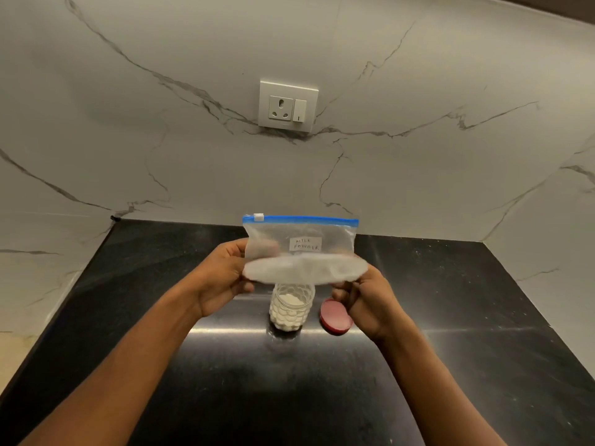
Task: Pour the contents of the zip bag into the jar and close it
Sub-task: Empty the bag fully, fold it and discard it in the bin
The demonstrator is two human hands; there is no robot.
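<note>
Head view: both hands (222, 278) (363, 300) grip the zipped zip bag (302, 252) above the jar (291, 305); slide its zipper open first.

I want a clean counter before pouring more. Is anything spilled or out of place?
Faint white specks dot the black counter, possibly powder. Otherwise nothing is odd: the jar stands upright, its red lid lies beside it, and both hands hold the zip bag upright above.

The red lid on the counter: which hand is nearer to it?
Right. The right hand holds the zip bag just above the red lid; the left hand is beyond the jar.
</note>
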